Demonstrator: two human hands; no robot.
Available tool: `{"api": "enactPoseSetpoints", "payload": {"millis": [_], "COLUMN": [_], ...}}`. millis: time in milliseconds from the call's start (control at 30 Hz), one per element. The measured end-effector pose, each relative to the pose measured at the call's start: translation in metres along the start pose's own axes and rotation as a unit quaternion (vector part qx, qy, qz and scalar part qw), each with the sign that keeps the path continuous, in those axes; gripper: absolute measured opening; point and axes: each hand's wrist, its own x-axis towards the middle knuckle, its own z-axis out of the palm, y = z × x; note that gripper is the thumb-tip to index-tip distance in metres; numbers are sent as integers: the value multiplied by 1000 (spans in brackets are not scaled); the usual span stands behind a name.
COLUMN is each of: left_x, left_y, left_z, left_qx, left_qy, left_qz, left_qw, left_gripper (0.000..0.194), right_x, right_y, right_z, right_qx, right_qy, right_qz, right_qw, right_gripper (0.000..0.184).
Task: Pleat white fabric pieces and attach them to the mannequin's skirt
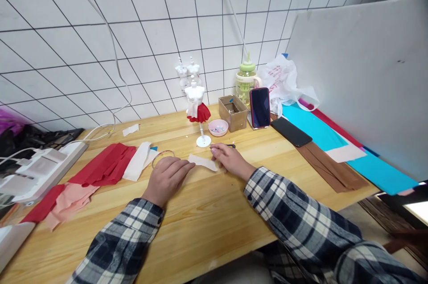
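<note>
A short, pale strip of thin material (203, 162), cloth or crepe paper, lies in front of me on the wooden table. My left hand (169, 178) is closed at the strip's left end, the fingers pressed together and the thumb hidden. At the strip's right end, my right hand (230, 160) has its thumb and first finger pinched; whatever is between them is too small to make out. Just beyond stands a small white dress form (194, 93) wearing a red skirt (203, 113) and a pale piece at its waist. A clear ring-shaped item (162, 154) lies behind my left hand.
A pink dish of beads (218, 127), a cardboard box (233, 113), a propped phone (260, 108) and a green-lidded bottle (246, 80) stand at the back. Red material (107, 163) and a power strip (43, 170) lie left; a black phone (291, 131) and blue material (321, 132) lie right.
</note>
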Motion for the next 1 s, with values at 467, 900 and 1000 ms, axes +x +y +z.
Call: {"api": "enactPoseSetpoints", "payload": {"millis": [467, 900, 1000], "left_x": [-3, 19, 19], "left_y": [12, 21, 22], "left_z": [-6, 12, 11], "left_qx": [-55, -340, -376], "left_qy": [-7, -89, -72], "left_qz": [-84, -348, -384], "left_qw": [995, 869, 840], "left_gripper": [21, 29, 29], "right_x": [-11, -10, -9], "right_y": [-13, -4, -6], "right_z": [13, 12, 11], "right_qx": [315, 7, 125], "right_qy": [-125, -41, -56], "right_qz": [71, -55, -7], "right_qw": [938, 998, 991], "right_gripper": [75, 63, 64]}}
